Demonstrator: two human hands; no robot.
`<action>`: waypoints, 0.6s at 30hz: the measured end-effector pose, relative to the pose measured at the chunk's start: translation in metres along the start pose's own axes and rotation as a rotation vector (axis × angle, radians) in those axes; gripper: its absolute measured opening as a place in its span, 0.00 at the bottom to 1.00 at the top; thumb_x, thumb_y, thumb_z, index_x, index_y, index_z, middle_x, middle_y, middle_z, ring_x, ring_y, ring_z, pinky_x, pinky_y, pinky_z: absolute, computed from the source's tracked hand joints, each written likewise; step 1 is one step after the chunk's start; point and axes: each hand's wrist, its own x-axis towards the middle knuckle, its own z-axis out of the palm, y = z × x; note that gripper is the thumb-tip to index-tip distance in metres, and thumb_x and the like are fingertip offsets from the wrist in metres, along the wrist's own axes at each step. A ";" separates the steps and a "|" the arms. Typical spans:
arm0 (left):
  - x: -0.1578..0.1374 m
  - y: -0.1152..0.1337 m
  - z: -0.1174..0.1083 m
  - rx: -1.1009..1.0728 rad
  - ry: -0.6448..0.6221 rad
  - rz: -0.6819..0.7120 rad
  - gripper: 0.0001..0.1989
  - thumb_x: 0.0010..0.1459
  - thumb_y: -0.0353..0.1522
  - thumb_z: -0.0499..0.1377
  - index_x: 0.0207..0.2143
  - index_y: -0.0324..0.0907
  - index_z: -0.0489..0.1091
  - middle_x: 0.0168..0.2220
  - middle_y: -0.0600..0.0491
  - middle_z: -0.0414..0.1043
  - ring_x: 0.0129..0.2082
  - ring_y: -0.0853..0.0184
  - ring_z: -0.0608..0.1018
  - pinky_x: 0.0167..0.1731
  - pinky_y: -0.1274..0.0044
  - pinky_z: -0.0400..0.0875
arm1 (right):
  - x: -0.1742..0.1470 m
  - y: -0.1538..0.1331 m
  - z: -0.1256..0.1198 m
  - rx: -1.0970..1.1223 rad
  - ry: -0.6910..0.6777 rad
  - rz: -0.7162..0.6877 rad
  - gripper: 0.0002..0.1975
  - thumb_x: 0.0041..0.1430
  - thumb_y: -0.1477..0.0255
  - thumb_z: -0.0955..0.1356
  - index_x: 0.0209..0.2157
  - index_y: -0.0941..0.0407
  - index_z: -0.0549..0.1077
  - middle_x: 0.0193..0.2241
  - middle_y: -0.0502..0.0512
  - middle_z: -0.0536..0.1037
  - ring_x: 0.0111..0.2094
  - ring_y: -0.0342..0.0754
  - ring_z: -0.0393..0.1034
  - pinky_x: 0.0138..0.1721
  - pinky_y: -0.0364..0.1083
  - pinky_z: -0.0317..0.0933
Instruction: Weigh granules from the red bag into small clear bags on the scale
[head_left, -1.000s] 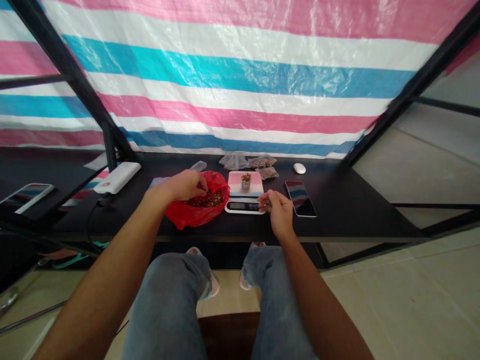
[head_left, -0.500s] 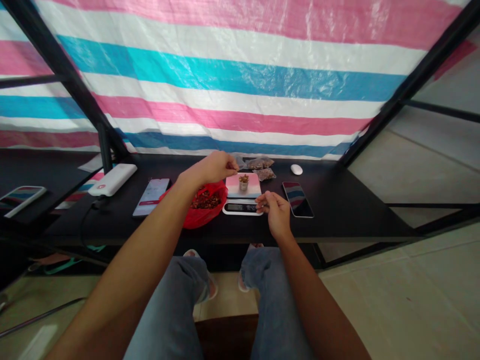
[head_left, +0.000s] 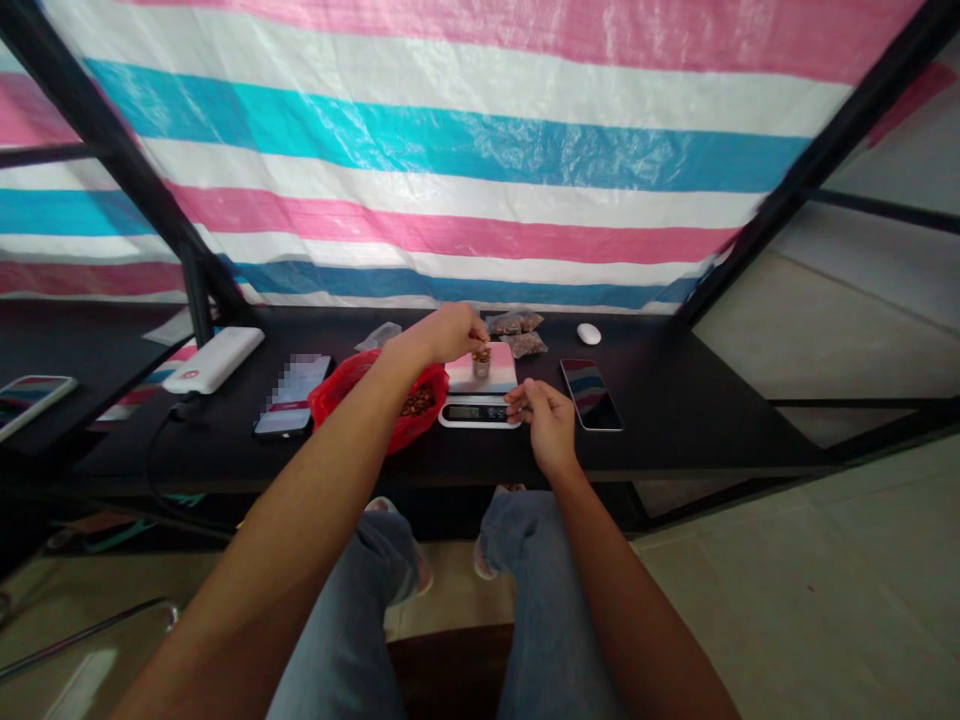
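- Scale (head_left: 480, 395) as the landmark: it sits flat near the front edge of the black table (head_left: 675, 440), its dark display strip towards the person and its pale platform behind that.
- Small cup (head_left: 481, 364) stands upright on the scale's platform, about at its middle, with brown bits heaped at its mouth.
- Left hand (head_left: 448, 333) hangs over the scale's far left part, fingertips bunched together and pointing down right at the cup's left rim; it seems to pinch a few brown bits, though what lies between the fingers is too small to tell.
- Cup lies just right of and below those fingertips, so the left hand is plainly the nearer of the two.
- Right hand (head_left: 541, 410) rests at the scale's near right corner, fingers curled loosely with thumb against forefinger; whether it holds anything I cannot tell. The cup lies away from it, to the left and farther back.
- Red bag (head_left: 394, 400) of brown bits lies open just left of the scale, under the left forearm.
- Small clear packets (head_left: 517, 333) with brown fill lie behind the scale, towards the striped tarp (head_left: 465, 200).
- Dark phone (head_left: 592, 394) lies right of the scale, its long axis running front to back; a second phone (head_left: 292, 395) lies left of the red bag.
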 end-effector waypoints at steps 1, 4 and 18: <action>0.000 0.000 0.000 -0.001 -0.006 0.009 0.13 0.58 0.28 0.58 0.36 0.37 0.85 0.35 0.48 0.85 0.33 0.65 0.80 0.34 0.76 0.65 | 0.000 0.000 0.000 0.002 -0.001 -0.001 0.25 0.56 0.46 0.72 0.24 0.55 0.77 0.22 0.52 0.77 0.23 0.44 0.70 0.23 0.43 0.69; -0.001 -0.001 0.000 0.032 -0.010 0.015 0.13 0.59 0.29 0.58 0.35 0.37 0.84 0.32 0.49 0.83 0.31 0.65 0.78 0.34 0.75 0.64 | 0.000 0.000 0.000 -0.002 -0.004 0.000 0.25 0.56 0.46 0.72 0.24 0.55 0.77 0.23 0.52 0.77 0.23 0.44 0.69 0.23 0.43 0.69; -0.006 -0.002 0.005 -0.069 0.038 -0.024 0.13 0.58 0.28 0.59 0.40 0.37 0.84 0.36 0.47 0.85 0.34 0.64 0.80 0.38 0.74 0.68 | 0.000 0.000 -0.001 -0.003 -0.007 -0.005 0.25 0.56 0.46 0.72 0.24 0.55 0.78 0.23 0.52 0.77 0.22 0.43 0.69 0.23 0.42 0.68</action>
